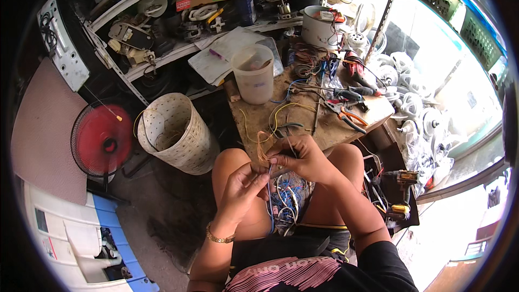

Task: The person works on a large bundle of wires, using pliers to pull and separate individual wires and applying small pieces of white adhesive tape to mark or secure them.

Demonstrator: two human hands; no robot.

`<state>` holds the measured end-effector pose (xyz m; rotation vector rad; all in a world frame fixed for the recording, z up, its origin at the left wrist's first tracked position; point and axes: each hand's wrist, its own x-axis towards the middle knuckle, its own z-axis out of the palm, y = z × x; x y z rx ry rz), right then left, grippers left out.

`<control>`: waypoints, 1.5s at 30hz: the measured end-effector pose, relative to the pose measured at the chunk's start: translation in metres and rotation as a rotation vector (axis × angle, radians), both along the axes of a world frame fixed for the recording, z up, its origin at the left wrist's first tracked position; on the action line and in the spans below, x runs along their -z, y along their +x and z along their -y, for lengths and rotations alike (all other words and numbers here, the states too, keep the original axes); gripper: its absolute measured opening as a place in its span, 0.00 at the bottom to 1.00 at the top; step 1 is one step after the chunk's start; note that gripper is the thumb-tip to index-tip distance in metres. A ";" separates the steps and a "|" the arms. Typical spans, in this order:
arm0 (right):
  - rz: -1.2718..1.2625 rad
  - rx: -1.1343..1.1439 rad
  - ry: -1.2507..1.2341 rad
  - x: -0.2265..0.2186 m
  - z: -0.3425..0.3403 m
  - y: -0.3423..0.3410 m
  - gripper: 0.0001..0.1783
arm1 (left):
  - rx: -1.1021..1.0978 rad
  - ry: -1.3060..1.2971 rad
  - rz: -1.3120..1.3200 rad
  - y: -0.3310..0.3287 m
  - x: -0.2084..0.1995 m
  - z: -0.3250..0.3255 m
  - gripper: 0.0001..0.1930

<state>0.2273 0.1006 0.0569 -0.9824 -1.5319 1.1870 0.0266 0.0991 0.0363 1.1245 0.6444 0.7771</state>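
Observation:
Just above my lap, my left hand [243, 186] pinches a blue wire [270, 205], which hangs down between my knees. My right hand [303, 158] meets it there, thumb and fingers closed on a loose tuft of bare copper strands [261, 143]. The fingertips of both hands nearly touch, and they hide where strands and wire meet. Below lies a tangle of blue and white wires [286, 197] between my legs. Ahead, a yellow wire [277, 116] curls over the wooden bench [254, 124].
Orange-handled pliers [346, 116] and a red power tool [355, 68] rest on the bench beside a translucent bucket [254, 75]. A perforated basket [175, 135] and red fan [102, 139] stand left. On the right are a cordless drill [403, 192] and bagged white parts [421, 113].

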 end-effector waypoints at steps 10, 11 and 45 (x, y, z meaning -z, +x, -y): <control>0.193 0.225 0.110 0.014 0.040 0.002 0.25 | -0.299 -0.258 0.193 0.016 0.011 0.013 0.05; 0.316 0.257 0.056 0.014 0.044 -0.005 0.23 | -0.309 -0.230 0.196 0.017 0.011 0.014 0.05; 0.199 0.242 0.060 0.015 0.052 -0.013 0.09 | -0.248 0.189 -0.026 0.016 0.003 0.037 0.01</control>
